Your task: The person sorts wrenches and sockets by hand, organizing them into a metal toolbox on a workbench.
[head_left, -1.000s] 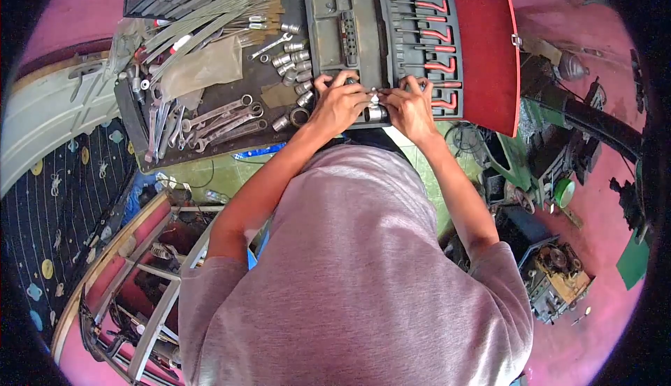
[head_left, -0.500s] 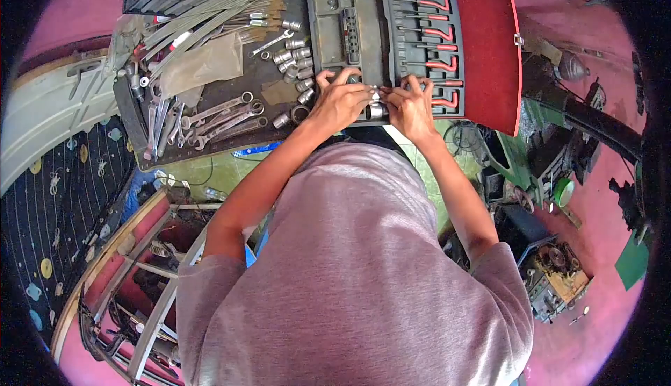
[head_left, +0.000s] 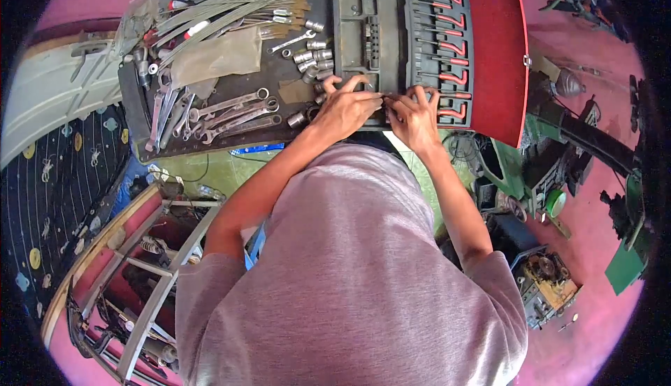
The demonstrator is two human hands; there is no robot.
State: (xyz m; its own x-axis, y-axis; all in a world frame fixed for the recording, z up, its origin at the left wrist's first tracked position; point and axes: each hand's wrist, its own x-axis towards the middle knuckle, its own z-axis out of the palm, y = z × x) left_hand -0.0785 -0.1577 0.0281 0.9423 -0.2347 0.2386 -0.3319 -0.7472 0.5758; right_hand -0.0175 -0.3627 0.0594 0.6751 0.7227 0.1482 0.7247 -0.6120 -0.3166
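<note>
Both hands are at the near end of the black tool tray (head_left: pixel 354 50). My left hand (head_left: pixel 347 110) lies over its near left compartment, fingers bent, thumb and fingertips pointing toward the right hand. Close beside it, my right hand (head_left: pixel 415 115) has curled fingers over the tray's near edge. Whatever lies between the fingertips is too small and covered to name. A black socket rail (head_left: pixel 371 43) sits in the tray beyond the hands. Red-handled tools (head_left: pixel 453 50) fill the section on the right, next to the open red lid (head_left: pixel 498 61).
Left of the tray, the dark table holds several silver sockets (head_left: pixel 306 57), combination wrenches (head_left: pixel 237 115), a brown paper piece (head_left: pixel 217 61) and long thin rods (head_left: pixel 237 15). A metal frame (head_left: pixel 150 316) stands at lower left, machine parts (head_left: pixel 545 281) at lower right.
The whole view has shifted, so the table and tray appear farther right. The fingertips of both hands have drawn closer, and the shiny socket seen between them is now hidden.
</note>
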